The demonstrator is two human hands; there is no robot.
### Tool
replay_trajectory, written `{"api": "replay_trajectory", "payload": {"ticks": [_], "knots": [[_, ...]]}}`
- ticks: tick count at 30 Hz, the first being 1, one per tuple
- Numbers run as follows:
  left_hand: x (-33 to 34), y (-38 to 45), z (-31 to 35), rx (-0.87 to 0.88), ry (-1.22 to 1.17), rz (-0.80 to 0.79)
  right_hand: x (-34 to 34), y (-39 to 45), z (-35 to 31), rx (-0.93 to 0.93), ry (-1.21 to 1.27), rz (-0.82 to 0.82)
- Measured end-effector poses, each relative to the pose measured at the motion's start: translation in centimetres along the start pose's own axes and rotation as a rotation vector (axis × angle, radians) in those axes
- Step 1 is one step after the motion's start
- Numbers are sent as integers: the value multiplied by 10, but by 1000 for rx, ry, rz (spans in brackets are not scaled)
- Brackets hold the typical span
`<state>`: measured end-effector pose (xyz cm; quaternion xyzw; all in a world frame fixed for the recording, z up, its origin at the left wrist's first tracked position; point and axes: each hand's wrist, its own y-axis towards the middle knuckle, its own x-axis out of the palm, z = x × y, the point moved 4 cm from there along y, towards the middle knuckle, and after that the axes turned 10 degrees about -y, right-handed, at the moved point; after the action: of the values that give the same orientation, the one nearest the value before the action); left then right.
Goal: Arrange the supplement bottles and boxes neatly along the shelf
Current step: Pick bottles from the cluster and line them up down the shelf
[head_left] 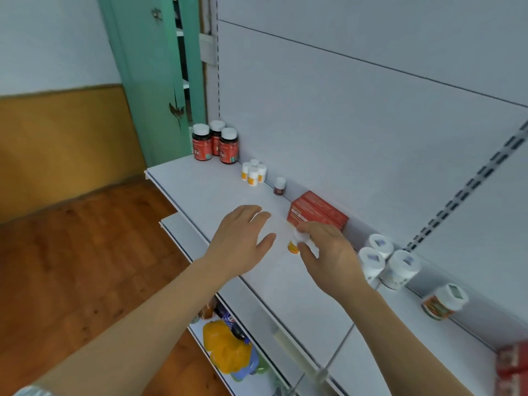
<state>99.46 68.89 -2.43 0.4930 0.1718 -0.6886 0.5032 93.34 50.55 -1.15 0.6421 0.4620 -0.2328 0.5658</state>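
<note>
Bottle (pixel 295 243) in right hand (pixel 328 252)

Along the back of the shelf (pixel 217 192), left to right: three large bottles (pixel 215 142); four small bottles (pixel 253 172) clustered; one lone small bottle (pixel 279 186); a box (pixel 317 214); three wide jars (pixel 389 262) (grouped close together); another jar (pixel 443 302) tilted, well apart rightward.

Both forearms bare; a pale grey sleeve edge (pixel 31 391) at the left elbow
</note>
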Motion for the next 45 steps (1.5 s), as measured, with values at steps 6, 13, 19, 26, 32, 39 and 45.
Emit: {"api": "replay_trajectory", "payload": {"ticks": [6,13,19,26,32,39,45], "knots": [[-27,31,-78,17,-17,-49,54,57,-40,48,-6,-42],[-56,72,-165,71,-9,-111,112,111,-75,170,-47,-50],[-52,115,-202,121,-26,-147,149,156,-74,195,-111,-46],[-36,172,-224,173,-30,-196,195,201,-52,222,-149,-22],[-23,207,-243,231,-52,-212,226,228,-50,157,-185,6],[-5,237,-271,365,-130,-278,254,233,-51,254,-284,5],[-1,248,-283,493,-207,-328,258,232,-61,362,-393,84]]}}
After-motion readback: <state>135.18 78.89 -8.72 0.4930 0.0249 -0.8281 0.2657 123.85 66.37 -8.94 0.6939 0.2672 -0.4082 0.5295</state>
